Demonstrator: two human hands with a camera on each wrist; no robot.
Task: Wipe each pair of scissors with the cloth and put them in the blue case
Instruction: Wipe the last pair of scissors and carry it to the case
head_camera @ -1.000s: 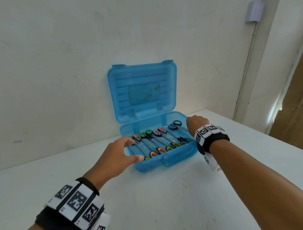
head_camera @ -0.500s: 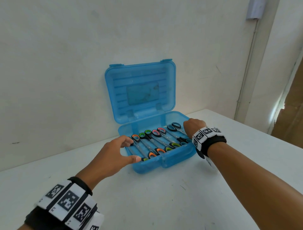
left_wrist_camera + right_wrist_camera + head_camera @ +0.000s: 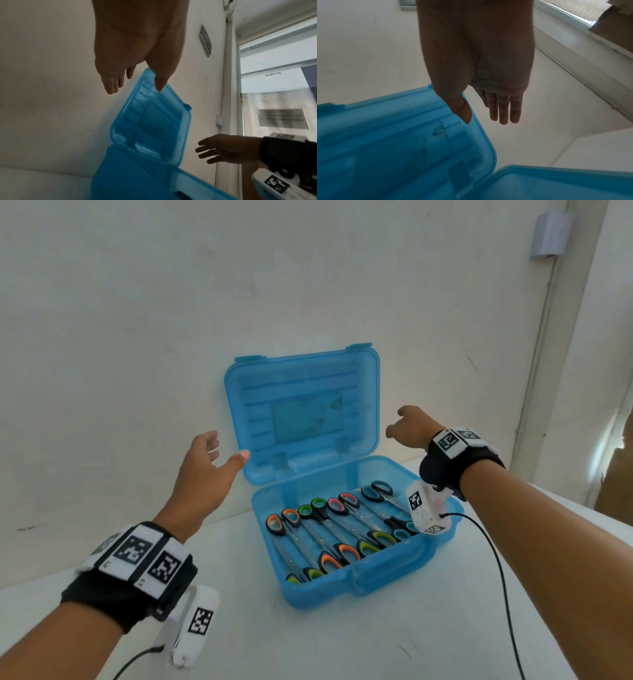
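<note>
The blue case (image 3: 356, 587) stands on the white table with its lid (image 3: 305, 392) upright against the wall. Several scissors (image 3: 329, 529) with orange, green, pink and teal handles lie side by side in its tray. My left hand (image 3: 214, 453) hovers open just left of the lid, fingers straight, and is seen from below in the left wrist view (image 3: 133, 81). My right hand (image 3: 407, 426) is raised just right of the lid, fingers relaxed and empty; the right wrist view shows this hand (image 3: 488, 112) beside the lid's edge (image 3: 481, 129). No cloth is in view.
The white table (image 3: 308, 645) runs to the wall behind the case. A white pipe (image 3: 537, 337) runs down the right wall corner, with a small box (image 3: 551, 232) above it. A camera cable (image 3: 496, 559) hangs from my right wrist.
Both hands have lifted off the case's tray rim and risen to either side of the upright lid. The case and scissors have not moved.
</note>
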